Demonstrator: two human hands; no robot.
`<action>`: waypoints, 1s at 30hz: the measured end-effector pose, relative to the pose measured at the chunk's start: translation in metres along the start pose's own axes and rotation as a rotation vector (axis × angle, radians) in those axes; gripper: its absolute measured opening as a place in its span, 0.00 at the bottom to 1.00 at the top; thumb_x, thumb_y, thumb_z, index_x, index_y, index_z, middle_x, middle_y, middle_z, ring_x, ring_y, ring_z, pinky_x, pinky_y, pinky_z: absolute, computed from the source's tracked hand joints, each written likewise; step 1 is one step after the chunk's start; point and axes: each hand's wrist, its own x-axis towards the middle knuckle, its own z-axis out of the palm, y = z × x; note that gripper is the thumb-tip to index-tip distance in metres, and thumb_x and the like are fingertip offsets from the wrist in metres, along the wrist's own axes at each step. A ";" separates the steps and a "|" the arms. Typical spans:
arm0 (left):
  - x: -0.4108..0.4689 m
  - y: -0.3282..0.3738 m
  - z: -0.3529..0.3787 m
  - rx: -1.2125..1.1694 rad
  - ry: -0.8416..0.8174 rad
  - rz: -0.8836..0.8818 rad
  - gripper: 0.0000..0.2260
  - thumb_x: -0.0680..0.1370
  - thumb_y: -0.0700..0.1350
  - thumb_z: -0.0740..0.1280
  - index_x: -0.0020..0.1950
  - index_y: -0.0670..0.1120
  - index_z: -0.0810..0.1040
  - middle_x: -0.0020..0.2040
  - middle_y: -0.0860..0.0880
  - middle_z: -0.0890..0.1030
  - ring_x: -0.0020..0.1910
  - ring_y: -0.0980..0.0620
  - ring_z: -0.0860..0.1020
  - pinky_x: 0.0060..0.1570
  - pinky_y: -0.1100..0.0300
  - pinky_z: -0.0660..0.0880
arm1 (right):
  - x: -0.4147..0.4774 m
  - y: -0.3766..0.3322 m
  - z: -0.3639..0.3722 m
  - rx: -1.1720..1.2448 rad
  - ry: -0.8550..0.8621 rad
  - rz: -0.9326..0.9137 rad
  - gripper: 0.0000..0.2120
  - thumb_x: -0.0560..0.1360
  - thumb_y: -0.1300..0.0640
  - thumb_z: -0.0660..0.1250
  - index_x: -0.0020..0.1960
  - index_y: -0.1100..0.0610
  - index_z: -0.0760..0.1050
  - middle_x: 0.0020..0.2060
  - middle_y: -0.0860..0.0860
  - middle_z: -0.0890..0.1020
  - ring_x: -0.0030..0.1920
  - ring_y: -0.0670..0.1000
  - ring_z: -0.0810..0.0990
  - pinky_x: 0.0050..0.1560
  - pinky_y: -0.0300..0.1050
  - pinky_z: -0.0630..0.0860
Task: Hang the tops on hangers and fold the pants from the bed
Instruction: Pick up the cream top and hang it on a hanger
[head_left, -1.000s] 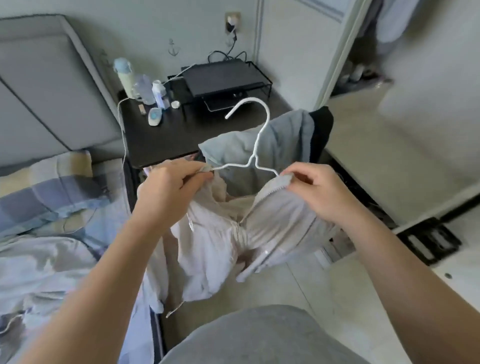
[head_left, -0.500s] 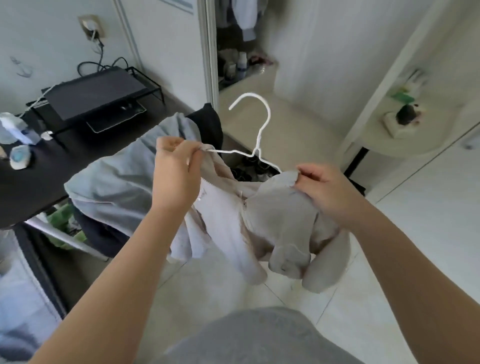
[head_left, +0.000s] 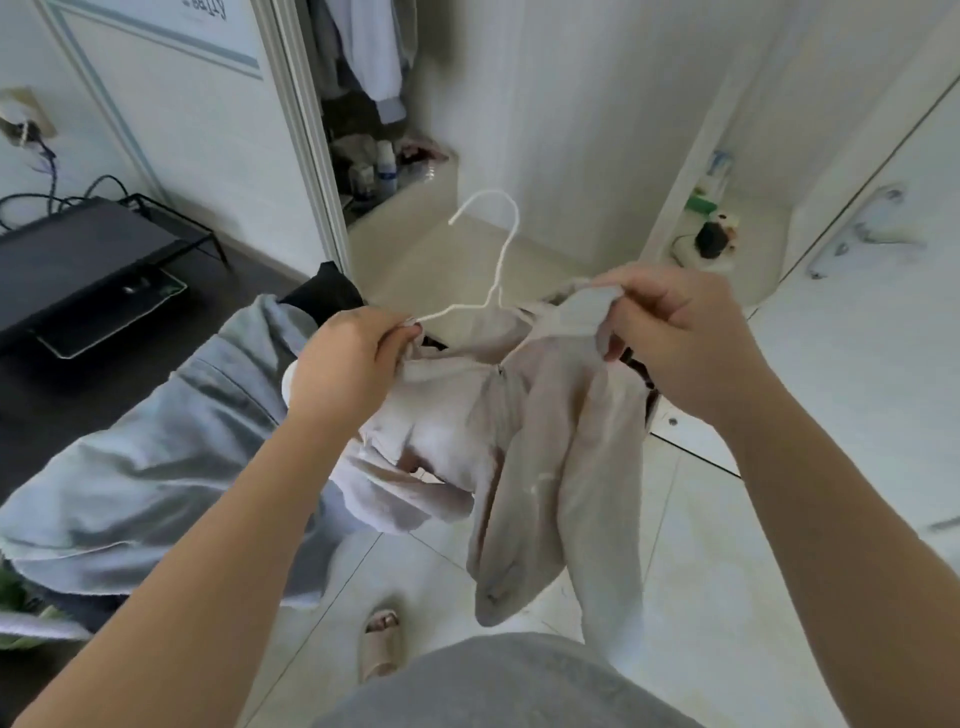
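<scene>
Left hand (head_left: 348, 358) is curled, pinching the hanger (head_left: 493, 299) arm plus the top (head_left: 457, 426) shoulder. Right hand (head_left: 685, 332) is curled round the other shoulder's cloth. The top hangs mid-air between them. I judge it soft, light and floppy, likely to slide off thin wire. Best held at the shoulder seams.

I hold a white wire hanger (head_left: 491, 270) in front of me, hook up. My left hand (head_left: 345, 358) pinches its left end together with the edge of a pale beige top (head_left: 483, 436). My right hand (head_left: 680, 332) grips the top's other shoulder, bunched over the hanger's right arm. The sleeves hang down toward the tiled floor (head_left: 701, 545). A grey garment (head_left: 156, 467) lies draped at my left.
</scene>
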 end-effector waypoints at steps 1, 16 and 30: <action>0.009 -0.003 -0.004 -0.030 0.034 0.001 0.13 0.82 0.42 0.66 0.37 0.46 0.76 0.32 0.50 0.73 0.35 0.49 0.71 0.35 0.56 0.64 | 0.001 -0.004 -0.004 0.053 -0.168 0.027 0.12 0.77 0.67 0.67 0.54 0.54 0.83 0.40 0.49 0.85 0.40 0.46 0.83 0.43 0.38 0.78; 0.126 -0.055 -0.052 -0.075 0.229 0.112 0.09 0.80 0.49 0.68 0.57 0.50 0.85 0.56 0.45 0.78 0.55 0.40 0.73 0.55 0.47 0.72 | 0.085 -0.023 0.070 -0.267 0.106 0.089 0.17 0.83 0.57 0.62 0.36 0.56 0.65 0.29 0.46 0.69 0.32 0.43 0.66 0.35 0.38 0.62; 0.176 -0.082 -0.038 -0.420 0.130 -0.218 0.07 0.80 0.42 0.62 0.50 0.45 0.80 0.44 0.52 0.79 0.44 0.53 0.75 0.44 0.62 0.69 | 0.054 -0.008 0.104 -0.224 0.219 0.381 0.18 0.83 0.53 0.62 0.45 0.67 0.75 0.38 0.63 0.78 0.38 0.48 0.72 0.40 0.51 0.69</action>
